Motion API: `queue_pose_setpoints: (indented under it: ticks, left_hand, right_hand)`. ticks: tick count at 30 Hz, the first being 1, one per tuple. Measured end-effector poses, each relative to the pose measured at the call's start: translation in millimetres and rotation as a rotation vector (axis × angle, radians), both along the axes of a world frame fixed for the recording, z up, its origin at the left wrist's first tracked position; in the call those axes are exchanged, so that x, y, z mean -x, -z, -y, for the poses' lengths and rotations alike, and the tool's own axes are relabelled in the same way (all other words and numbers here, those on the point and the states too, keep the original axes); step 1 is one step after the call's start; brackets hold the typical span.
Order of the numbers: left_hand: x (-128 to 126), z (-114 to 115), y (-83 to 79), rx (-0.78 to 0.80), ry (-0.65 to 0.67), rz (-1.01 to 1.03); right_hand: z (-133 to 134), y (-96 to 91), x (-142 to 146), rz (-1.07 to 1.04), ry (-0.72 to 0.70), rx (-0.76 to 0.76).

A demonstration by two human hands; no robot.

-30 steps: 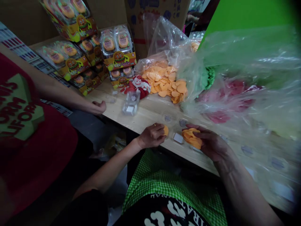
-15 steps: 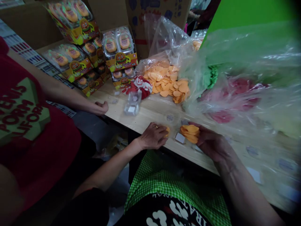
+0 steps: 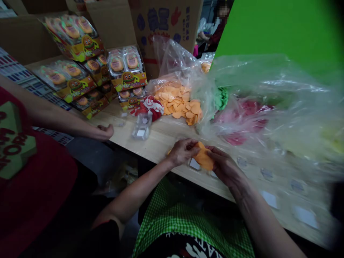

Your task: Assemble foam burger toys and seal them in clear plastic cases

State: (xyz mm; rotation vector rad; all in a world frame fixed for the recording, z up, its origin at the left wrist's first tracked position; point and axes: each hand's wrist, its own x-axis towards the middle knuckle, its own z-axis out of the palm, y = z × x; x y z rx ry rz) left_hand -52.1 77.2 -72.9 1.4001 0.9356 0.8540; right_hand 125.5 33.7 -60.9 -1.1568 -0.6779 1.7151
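Note:
Close to the table's front edge, my left hand (image 3: 184, 152) and my right hand (image 3: 224, 166) meet around thin, soft-looking orange oval pieces (image 3: 204, 158). The left fingers pinch one side, while the right hand grips the other side. How many pieces they hold I cannot tell. Just below them lies a small clear plastic box (image 3: 194, 164) with a white label, partly covered by the hands. A sliver of orange shows on the table beside my left wrist. Beyond my hands, a heap of the same orange pieces (image 3: 174, 96) spills from a clear plastic bag (image 3: 172, 53).
Packed burger display boxes (image 3: 129, 80) are stacked at the back left. A red and white cloth (image 3: 153, 107) lies by another clear box (image 3: 142, 127). Bags of green pieces (image 3: 221, 97) and pink pieces (image 3: 242, 122) lie right. A co-worker's hand (image 3: 106, 132) rests at the table edge.
My left hand has moved off the orange piece at the box and come to the orange pieces in my right hand; both hands now touch them. The view has shifted slightly right.

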Motion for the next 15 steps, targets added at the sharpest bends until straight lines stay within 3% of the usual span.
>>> queue_pose_setpoints:
  ticks: [2,4,10,12,15]
  left_hand:
    - [-1.0,-1.3,1.2,0.110,-0.076,0.035]
    - [-1.0,0.0,1.4,0.114,-0.126,0.019]
    - [0.9,6.6,-3.4,-0.003,-0.009,0.001]
    - [1.1,5.7,-7.3,0.097,-0.055,0.054]
    - [2.9,1.9,-15.2,0.390,-0.116,0.213]
  right_hand:
    - [-0.3,-0.3,-1.4,-0.023,-0.006,0.026]
    - [-0.5,-1.1,-1.5,-0.018,-0.034,0.049]
    - [-2.0,-2.0,-0.3,0.057,-0.039,0.113]
    - [-1.0,-2.3,-1.4,0.055,-0.040,0.101]
    - [2.8,-3.2,-7.5,0.055,-0.040,0.099]
